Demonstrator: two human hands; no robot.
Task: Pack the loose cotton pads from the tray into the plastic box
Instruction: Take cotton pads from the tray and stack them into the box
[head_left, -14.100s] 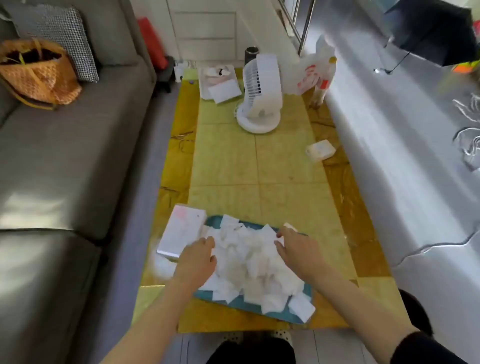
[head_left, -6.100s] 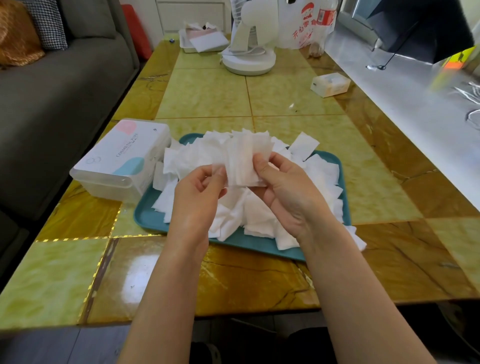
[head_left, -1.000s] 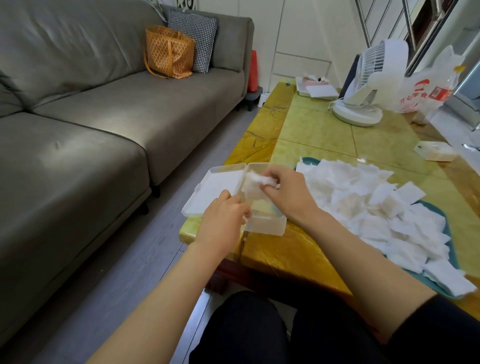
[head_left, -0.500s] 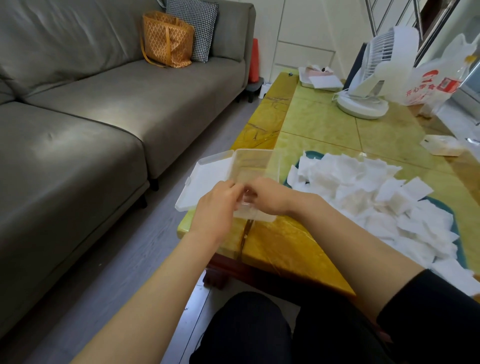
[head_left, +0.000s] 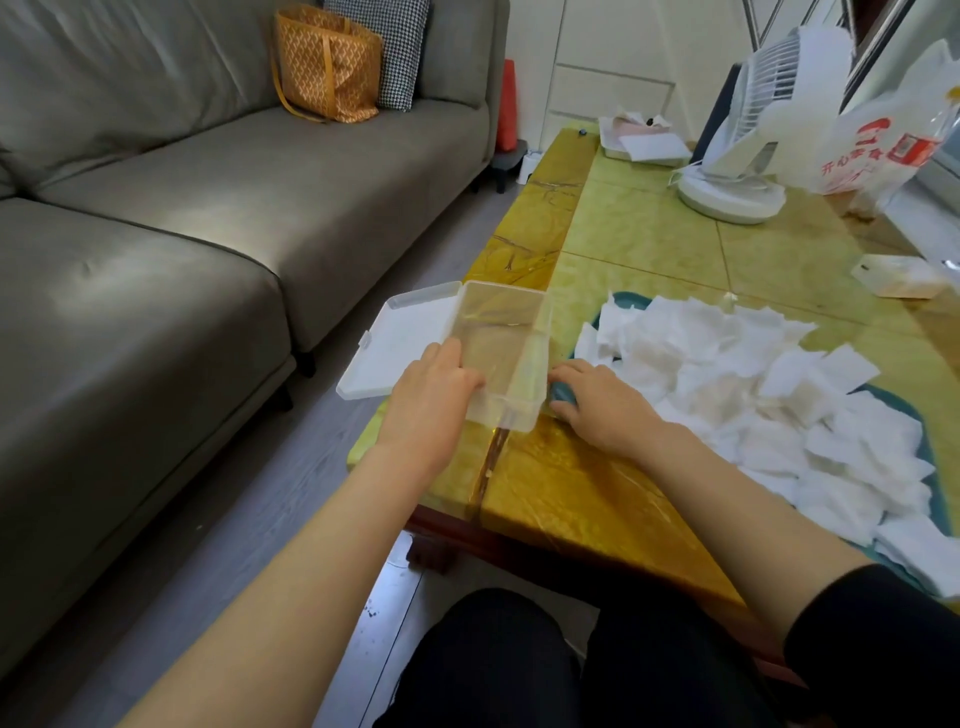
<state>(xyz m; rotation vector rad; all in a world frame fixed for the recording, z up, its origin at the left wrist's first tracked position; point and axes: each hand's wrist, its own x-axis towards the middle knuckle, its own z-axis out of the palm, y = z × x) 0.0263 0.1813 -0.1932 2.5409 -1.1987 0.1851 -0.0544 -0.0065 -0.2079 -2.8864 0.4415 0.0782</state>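
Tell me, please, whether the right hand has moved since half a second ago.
Yes. Judged against the teal tray, the right hand has gone rightward, from the plastic box's near edge to the tray's near-left corner.

- Clear rectangular plastic box (head_left: 501, 353): smooth, glossy, see-through walls.
- Hinged white lid (head_left: 400, 343): frosted plastic, matt.
- Square white cotton pads (head_left: 753, 395): soft, fibrous, matt.
- Teal tray (head_left: 626, 300): smooth, plastic-looking, low sheen.
- Yellow-and-green marbled table (head_left: 649, 244): hard, polished, stone-like top, highly glossy.
- Grey sofa (head_left: 208, 218): matt upholstery, smooth, lightly creased.
- Orange patterned tote bag (head_left: 332, 67): coated look, slightly shiny.
- White desk fan (head_left: 753, 156): smooth moulded plastic.
- White carrier bag with red print (head_left: 878, 140): thin, crinkled plastic film.
- Grey floor (head_left: 260, 519): wood-grain planks, satin.
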